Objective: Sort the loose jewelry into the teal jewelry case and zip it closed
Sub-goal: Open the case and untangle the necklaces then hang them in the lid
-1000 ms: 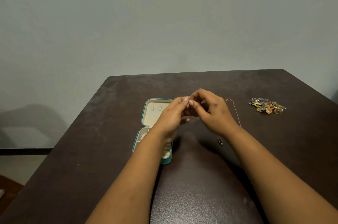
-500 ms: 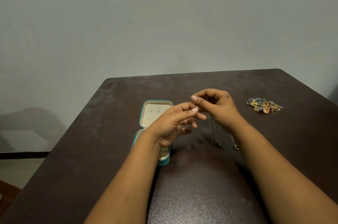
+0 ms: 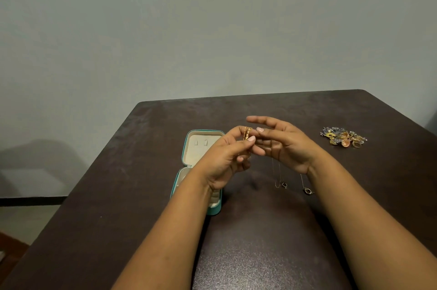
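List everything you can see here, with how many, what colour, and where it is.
jewelry case: one, teal with cream lining, open, left of centre on the table
gold chain: one, gold, pinched in the left hand
thin necklaces: two or three, pale, dangling from the right hand
jewelry pile: one heap, gold, blue, copper, far right
table: one, dark brown
wall: grey-green, behind
left hand: one, over the case
right hand: one, fingers spread
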